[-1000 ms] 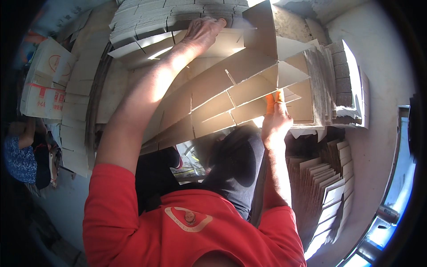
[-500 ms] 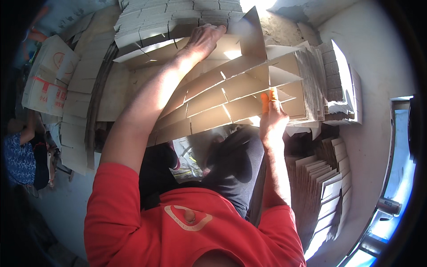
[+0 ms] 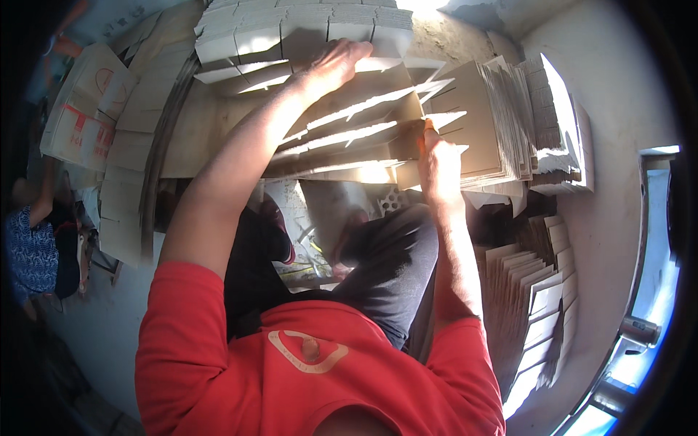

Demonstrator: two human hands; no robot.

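Cardboard stacks (image 3: 523, 109) everywhere (sunlit); concrete floor (image 3: 618, 240)

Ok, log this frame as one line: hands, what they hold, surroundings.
left hand: flat on cardboard divider grid | right hand: gripping grid's near edge | flat cardboard stacks at right | another person at left

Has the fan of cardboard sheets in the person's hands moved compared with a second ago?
Yes. The cardboard sheets have swung flatter and closer to the stacked cardboard above, with the left hand and right hand on them.
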